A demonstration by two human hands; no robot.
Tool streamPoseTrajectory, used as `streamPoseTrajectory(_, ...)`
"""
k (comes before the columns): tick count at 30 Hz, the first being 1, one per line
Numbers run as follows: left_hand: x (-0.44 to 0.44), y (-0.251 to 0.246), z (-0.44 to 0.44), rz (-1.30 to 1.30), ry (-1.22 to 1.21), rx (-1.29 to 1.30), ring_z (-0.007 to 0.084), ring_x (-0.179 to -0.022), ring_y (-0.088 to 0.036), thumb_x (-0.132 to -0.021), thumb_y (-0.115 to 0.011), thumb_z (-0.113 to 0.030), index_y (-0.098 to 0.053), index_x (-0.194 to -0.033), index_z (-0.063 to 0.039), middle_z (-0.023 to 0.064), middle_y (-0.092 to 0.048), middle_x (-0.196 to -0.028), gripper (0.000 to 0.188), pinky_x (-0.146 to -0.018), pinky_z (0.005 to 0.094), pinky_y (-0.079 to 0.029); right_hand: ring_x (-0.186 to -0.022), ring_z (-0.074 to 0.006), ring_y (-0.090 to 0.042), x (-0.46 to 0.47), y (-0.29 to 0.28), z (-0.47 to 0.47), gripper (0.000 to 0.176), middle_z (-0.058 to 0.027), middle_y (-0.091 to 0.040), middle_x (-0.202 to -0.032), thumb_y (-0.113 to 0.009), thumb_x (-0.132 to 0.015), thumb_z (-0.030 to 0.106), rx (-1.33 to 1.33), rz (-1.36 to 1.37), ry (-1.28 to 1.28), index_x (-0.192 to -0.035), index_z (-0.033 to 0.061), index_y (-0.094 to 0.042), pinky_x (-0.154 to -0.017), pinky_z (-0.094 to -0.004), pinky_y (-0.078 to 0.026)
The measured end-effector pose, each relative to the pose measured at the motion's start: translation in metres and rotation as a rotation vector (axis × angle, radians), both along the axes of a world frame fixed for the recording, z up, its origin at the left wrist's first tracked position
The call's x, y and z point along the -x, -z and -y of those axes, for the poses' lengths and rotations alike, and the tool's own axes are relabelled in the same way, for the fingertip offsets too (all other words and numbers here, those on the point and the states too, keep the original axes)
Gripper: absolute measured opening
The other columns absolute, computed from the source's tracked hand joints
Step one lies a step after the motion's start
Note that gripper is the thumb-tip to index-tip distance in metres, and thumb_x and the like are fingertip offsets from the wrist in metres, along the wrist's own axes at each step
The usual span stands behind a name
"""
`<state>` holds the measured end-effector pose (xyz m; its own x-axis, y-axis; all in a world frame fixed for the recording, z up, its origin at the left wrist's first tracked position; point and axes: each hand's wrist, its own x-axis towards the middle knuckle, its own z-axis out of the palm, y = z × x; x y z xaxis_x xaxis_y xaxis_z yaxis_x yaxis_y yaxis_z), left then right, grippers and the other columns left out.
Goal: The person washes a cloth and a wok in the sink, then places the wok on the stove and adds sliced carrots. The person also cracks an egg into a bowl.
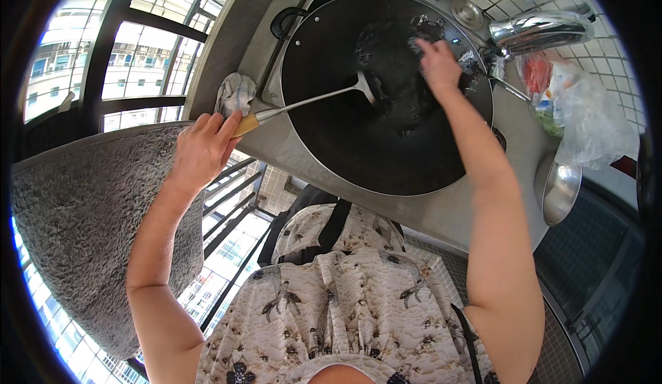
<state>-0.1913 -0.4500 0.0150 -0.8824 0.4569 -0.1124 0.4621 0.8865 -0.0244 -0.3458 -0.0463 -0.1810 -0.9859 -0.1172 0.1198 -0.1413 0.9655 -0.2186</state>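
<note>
A large black wok with water in it sits over the sink. My left hand grips the yellow handle of a metal wok spatula, whose blade rests in the wok. Over the wok's right part is my right hand, blurred, with its fingers partly spread near rippling water. Whether its fingertips touch the water or the wok wall, I cannot tell. Nothing shows in that hand.
A crumpled cloth lies on the counter's left side. At the right are a chrome faucet, plastic bags and a metal bowl. A round metal lid lies behind the wok. A grey towel hangs at left.
</note>
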Motion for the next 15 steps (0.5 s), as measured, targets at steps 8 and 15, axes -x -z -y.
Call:
streamPoseTrajectory(8, 0.021, 0.011, -0.003, 0.378, -0.288, 0.03, 0.036, -0.069, -0.062, -0.074, -0.065, -0.01, -0.047, -0.095, -0.009, 0.0131, -0.062, -0.07, 0.027, -0.059, 0.0451, -0.049, -0.08, -0.0218, -0.056, -0.045, -0.014, 0.099, 0.033, -0.0039, -0.052, -0.083, -0.053, -0.075, 0.012, 0.617, 0.188, -0.163, -0.101, 0.0272, -0.067, -0.07, -0.0323, -0.046)
streamPoseTrajectory(15, 0.01, 0.005, 0.0, 0.333, -0.292, -0.006, 0.0337, -0.068, -0.062, -0.076, -0.064, -0.011, -0.046, -0.092, -0.01, 0.0122, -0.061, -0.068, 0.024, -0.057, 0.0443, -0.048, -0.081, -0.0225, -0.057, -0.049, -0.022, 0.059, 0.035, -0.0034, -0.052, -0.087, -0.054, -0.074, 0.01, 0.392, 0.196, -0.114, -0.102, 0.0266, -0.067, -0.07, -0.0341, -0.048)
